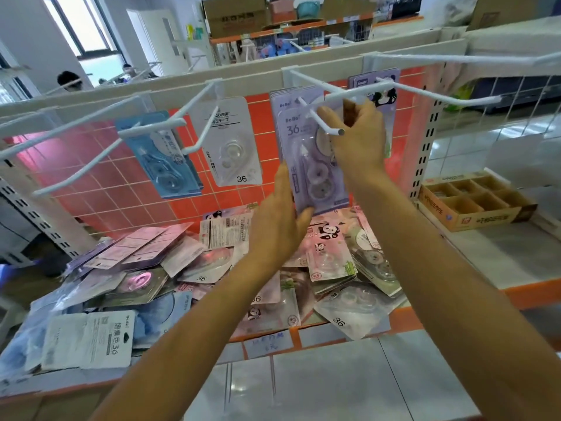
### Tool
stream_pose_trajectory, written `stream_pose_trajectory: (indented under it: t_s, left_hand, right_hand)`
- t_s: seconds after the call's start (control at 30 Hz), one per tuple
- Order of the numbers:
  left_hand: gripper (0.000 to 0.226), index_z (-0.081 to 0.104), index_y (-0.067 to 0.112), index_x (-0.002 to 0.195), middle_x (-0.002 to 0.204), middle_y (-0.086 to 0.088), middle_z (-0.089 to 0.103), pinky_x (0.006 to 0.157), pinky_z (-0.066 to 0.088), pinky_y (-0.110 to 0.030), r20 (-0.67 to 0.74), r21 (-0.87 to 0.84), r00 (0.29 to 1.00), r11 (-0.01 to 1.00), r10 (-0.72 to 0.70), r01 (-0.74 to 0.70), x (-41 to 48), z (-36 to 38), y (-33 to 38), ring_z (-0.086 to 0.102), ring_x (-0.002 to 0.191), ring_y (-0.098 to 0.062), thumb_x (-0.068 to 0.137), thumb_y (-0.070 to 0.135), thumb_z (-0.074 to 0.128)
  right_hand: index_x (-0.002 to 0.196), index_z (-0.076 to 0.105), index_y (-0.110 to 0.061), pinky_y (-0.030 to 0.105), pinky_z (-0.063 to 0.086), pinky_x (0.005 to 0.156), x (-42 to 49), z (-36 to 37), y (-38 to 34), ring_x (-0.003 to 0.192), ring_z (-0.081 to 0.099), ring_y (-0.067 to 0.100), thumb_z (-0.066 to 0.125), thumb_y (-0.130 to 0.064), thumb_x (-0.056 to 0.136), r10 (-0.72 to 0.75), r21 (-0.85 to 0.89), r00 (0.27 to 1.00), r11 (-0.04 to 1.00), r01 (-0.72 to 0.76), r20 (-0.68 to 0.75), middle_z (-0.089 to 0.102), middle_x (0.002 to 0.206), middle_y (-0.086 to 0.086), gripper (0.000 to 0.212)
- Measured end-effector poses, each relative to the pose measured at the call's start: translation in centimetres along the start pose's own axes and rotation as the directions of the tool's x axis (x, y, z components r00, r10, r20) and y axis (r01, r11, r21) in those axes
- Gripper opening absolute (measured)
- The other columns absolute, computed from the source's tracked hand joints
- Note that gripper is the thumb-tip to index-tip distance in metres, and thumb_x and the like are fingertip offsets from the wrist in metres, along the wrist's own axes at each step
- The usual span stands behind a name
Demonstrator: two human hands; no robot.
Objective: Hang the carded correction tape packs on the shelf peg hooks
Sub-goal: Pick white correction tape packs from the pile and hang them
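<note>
Right hand (358, 138) pinches the top of a lavender carded correction tape pack (306, 168) beside the tip of a white wire peg hook (321, 120), while my left hand (282, 214) grips its lower edge, thumb underneath. I see matching packs (280, 100) hung behind it, and loose packs (331, 262) heaped on the shelf (406, 319) below.

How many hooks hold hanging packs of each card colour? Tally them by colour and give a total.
Blue packs: 1
White pack: 1
Purple packs, purple panda pack: 2
Total: 4
</note>
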State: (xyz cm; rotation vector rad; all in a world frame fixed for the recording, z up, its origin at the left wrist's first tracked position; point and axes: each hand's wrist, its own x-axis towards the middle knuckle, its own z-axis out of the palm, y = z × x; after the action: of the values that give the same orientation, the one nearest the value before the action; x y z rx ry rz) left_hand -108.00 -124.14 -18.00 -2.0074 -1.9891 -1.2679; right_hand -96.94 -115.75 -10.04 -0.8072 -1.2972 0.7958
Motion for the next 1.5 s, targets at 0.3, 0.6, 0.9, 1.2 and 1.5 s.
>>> stream_pose_trajectory:
  t_s: [0.3, 0.6, 0.9, 1.2, 1.5]
  left_hand:
    - [0.082, 0.010, 0.000, 0.150, 0.113, -0.023, 0.062, 0.067, 0.036, -0.037, 0.006, 0.369, 0.994, 0.924, -0.108, 0.098, 5.1, 0.4, -0.7, 0.061, 0.097, -0.042, 0.091, 0.022, 0.063]
    - [0.068, 0.036, 0.005, 0.136, 0.110, -0.014, 0.065, 0.074, 0.051, -0.041, 0.148, 0.322, 0.955, 0.926, -0.256, 0.198, 2.1, 0.0, -5.2, 0.063, 0.097, -0.034, 0.085, 0.037, 0.069]
    - [0.050, 0.052, 0.012, 0.131, 0.121, -0.011, 0.061, 0.086, 0.045, -0.037, 0.176, 0.456, 0.905, 0.847, -0.387, 0.274, -6.1, -3.0, -9.1, 0.056, 0.111, -0.028, 0.092, 0.042, 0.057]
    - [0.054, 0.058, 0.010, 0.099, 0.100, -0.010, 0.062, 0.067, 0.043, -0.036, 0.233, 0.621, 0.823, 0.730, -0.518, 0.284, -8.8, -3.3, -9.9, 0.060, 0.091, -0.028, 0.093, 0.060, 0.041]
    - [0.047, 0.059, 0.010, 0.097, 0.096, -0.011, 0.059, 0.064, 0.032, -0.032, 0.204, 0.512, 0.846, 0.790, -0.493, 0.337, -9.5, -3.2, -8.6, 0.058, 0.093, -0.029, 0.092, 0.056, 0.048]
  right_hand:
    - [0.071, 0.044, -0.021, 0.023, 0.030, 0.061, 4.1, 3.1, 2.6, 0.069, 0.046, 0.016, 0.065, -0.036, 0.086, -0.083, -0.308, 0.996, 0.949, 0.072, -0.023, 0.047, 0.071, -0.003, 0.030]
    - [0.110, 0.053, -0.005, 0.023, 0.034, 0.072, -1.1, 2.2, 6.5, 0.093, 0.055, 0.021, 0.057, -0.034, 0.094, 0.136, -0.204, 0.990, 0.969, -0.142, -0.044, 0.060, 0.103, 0.008, 0.034]
    - [0.106, 0.061, -0.008, 0.031, 0.050, 0.072, -9.8, 1.9, 11.0, 0.087, 0.059, 0.020, 0.050, -0.011, 0.095, 0.482, -0.359, 0.848, 0.848, -0.390, 0.220, 0.063, 0.098, 0.004, 0.016]
    - [0.112, 0.061, -0.009, 0.028, 0.044, 0.084, -13.6, 3.7, 11.1, 0.105, 0.058, 0.025, 0.054, -0.016, 0.093, 0.594, -0.634, 0.705, 0.727, -0.265, 0.387, 0.064, 0.116, 0.008, 0.022]
    - [0.125, 0.047, -0.010, 0.029, 0.047, 0.071, -14.9, 4.1, 10.0, 0.088, 0.058, 0.018, 0.056, -0.012, 0.092, 0.591, -0.458, 0.724, 0.786, -0.416, 0.356, 0.061, 0.107, 0.004, 0.034]
